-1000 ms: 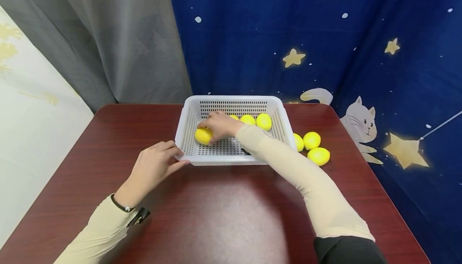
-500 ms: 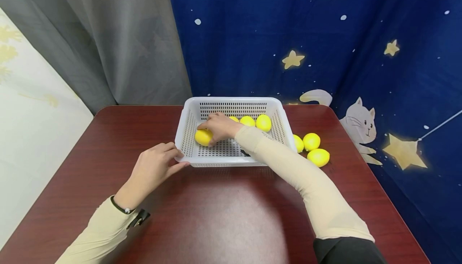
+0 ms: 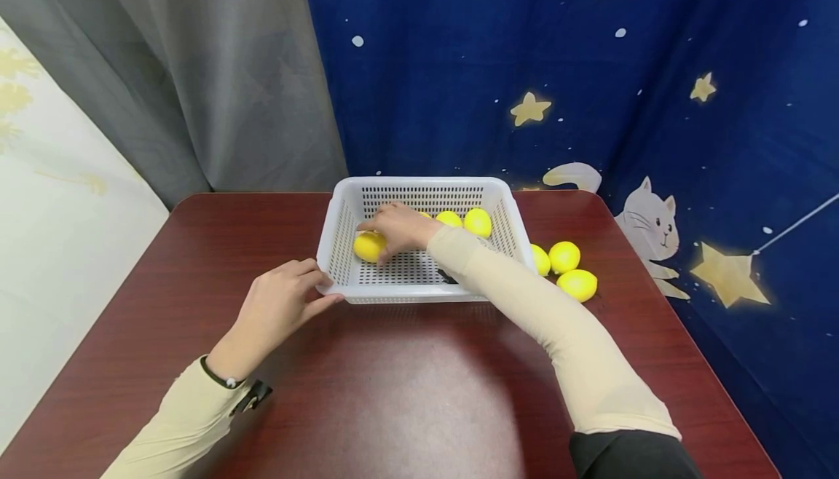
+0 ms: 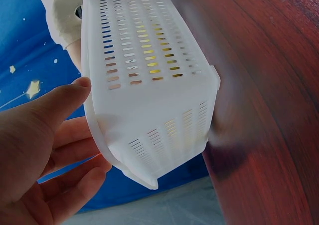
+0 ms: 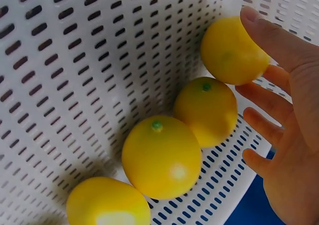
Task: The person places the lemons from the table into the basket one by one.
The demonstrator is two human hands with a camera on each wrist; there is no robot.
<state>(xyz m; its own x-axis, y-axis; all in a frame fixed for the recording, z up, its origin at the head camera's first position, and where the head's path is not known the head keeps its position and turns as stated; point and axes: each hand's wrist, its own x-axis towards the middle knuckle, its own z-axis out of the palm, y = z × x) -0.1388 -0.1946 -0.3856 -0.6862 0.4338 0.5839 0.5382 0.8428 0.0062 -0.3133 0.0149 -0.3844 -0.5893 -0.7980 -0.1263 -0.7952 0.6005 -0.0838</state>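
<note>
A white perforated plastic basket [image 3: 426,290] sits on the table with several lemons in it. My left hand [image 3: 280,308] grips its near left corner; the left wrist view shows the thumb [image 4: 67,98] on one side of the rim and the fingers on the other. Inside, my right hand [image 3: 401,227] holds a lemon [image 3: 369,247] at the left end, thumb and index finger on either side of it. In the right wrist view the other fingers spread loosely. Three more lemons, including the nearest one [image 5: 162,157], line the basket's far wall, partly hidden by the right arm in the head view.
Three lemons, one of them in front [image 3: 577,285], lie on the dark red table [image 3: 406,392] just right of the basket. A grey curtain [image 3: 262,86] and a blue star-patterned curtain [image 3: 446,71] hang behind the table's far edge. A white wall [image 3: 59,231] stands at the left.
</note>
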